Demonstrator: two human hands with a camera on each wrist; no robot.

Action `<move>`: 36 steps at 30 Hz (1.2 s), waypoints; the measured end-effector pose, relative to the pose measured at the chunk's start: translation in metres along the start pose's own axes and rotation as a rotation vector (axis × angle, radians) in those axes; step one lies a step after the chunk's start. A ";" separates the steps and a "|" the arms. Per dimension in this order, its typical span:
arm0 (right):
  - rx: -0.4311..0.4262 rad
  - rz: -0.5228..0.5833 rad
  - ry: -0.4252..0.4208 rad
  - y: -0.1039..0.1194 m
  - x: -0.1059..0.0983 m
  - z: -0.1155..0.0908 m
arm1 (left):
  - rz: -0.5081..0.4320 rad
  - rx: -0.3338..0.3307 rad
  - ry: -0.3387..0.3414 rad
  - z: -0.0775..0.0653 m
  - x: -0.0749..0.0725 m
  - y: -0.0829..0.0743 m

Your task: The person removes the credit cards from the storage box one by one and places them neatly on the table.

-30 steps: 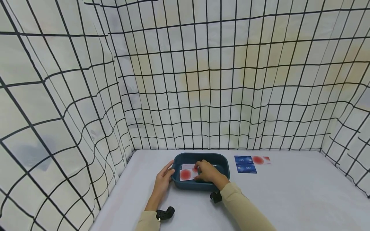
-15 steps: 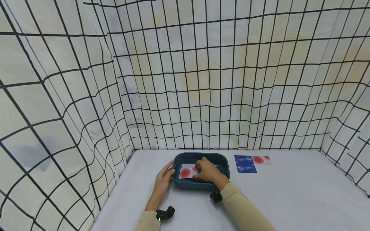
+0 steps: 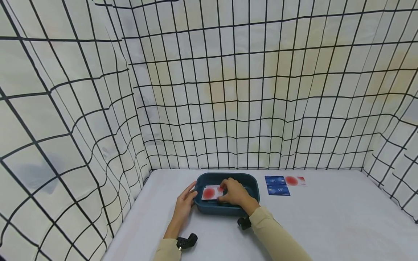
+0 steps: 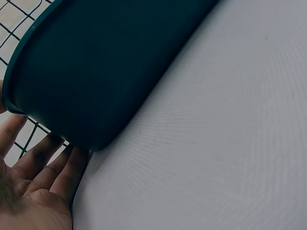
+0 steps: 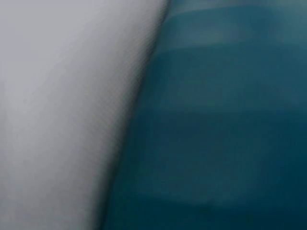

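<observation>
My left hand [image 3: 185, 203] lies at the left end of a dark teal plastic bin [image 3: 220, 209], its fairly straight fingers against the outer wall. In the left wrist view, fingertips of the left hand [image 4: 41, 187] touch the bin [image 4: 96, 72] below its rim, and one more tip shows at the rim. Inside the bin, my right hand [image 3: 236, 192] pinches the right end of white cards with red circles [image 3: 209, 193], one overlapping another. How many lie stacked is unclear. The right wrist view shows only the bin's blurred wall [image 5: 216, 129], not the hand.
Right of the bin, two blue VIP cards [image 3: 277, 185] and a white card with a red circle [image 3: 293, 181] lie on the white tabletop [image 3: 326, 224]. White walls with black netting [image 3: 241, 90] rise behind and at both sides.
The front red-circle card has slid slightly back over the one behind it, so they now overlap almost fully. The right hand shifted a little with it; the left hand and bin stayed put.
</observation>
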State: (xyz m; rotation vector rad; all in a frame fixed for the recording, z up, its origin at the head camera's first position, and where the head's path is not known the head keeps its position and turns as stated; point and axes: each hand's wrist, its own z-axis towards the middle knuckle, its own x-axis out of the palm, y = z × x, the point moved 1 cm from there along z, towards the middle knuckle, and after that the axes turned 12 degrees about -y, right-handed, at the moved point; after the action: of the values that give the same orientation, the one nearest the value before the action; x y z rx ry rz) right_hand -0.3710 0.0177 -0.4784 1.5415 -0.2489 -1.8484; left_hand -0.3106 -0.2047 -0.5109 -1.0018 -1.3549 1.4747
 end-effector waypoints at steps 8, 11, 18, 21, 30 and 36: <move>0.006 0.055 -0.011 0.001 -0.002 0.000 | 0.003 0.000 -0.002 0.000 0.000 0.000; 0.001 0.065 -0.013 0.001 -0.003 -0.001 | 0.006 0.005 -0.001 0.000 0.000 0.001; -0.028 0.102 -0.008 0.003 -0.003 0.000 | 0.012 0.015 -0.007 0.002 0.000 0.002; -0.024 0.116 -0.005 0.004 -0.003 0.000 | 0.018 0.017 -0.009 0.002 0.000 0.003; -0.034 0.122 -0.024 0.002 -0.002 0.000 | 0.012 0.011 -0.004 0.001 0.000 0.001; -0.051 0.140 -0.051 0.001 -0.003 0.001 | 0.017 0.007 -0.006 0.000 0.000 0.001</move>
State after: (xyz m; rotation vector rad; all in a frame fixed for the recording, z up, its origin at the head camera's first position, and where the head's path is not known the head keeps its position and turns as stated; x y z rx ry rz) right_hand -0.3714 0.0180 -0.4752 1.4079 -0.3228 -1.7727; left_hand -0.3112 -0.2044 -0.5118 -1.0075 -1.3481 1.4950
